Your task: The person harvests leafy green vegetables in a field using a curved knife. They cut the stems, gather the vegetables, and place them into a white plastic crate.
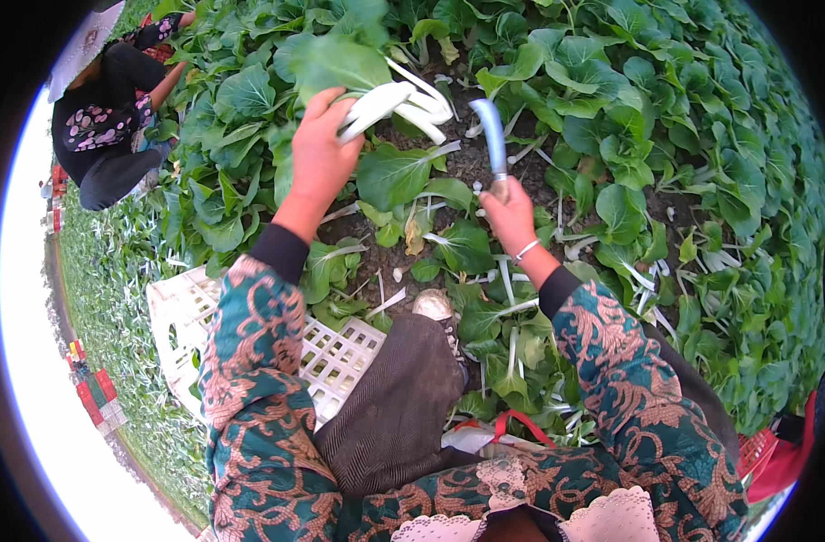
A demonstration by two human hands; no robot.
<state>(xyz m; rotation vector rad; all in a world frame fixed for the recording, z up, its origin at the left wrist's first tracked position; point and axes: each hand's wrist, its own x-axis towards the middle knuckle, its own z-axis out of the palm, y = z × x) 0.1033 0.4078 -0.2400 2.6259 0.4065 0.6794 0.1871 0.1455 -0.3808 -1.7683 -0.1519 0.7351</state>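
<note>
My left hand (328, 139) grips a head of bok choy (392, 105) by its white stalks, with the cut base pointing right and the blurred green leaves spreading up and left. In my right hand (512, 215) is a knife with a curved blade (492, 132), its tip pointing up and away from me. A short gap separates the blade from the bok choy's base. Beneath both hands, loose leaves (395, 176) and trimmed stalk pieces are scattered over dark soil (460, 166).
Rows of standing bok choy (602, 74) grow ahead and to the right. A white plastic crate (341, 356) stands beside my left leg. At upper left a co-worker (104, 129) in a hat crouches among the plants. Stacked crates (97, 400) stand along the far left edge.
</note>
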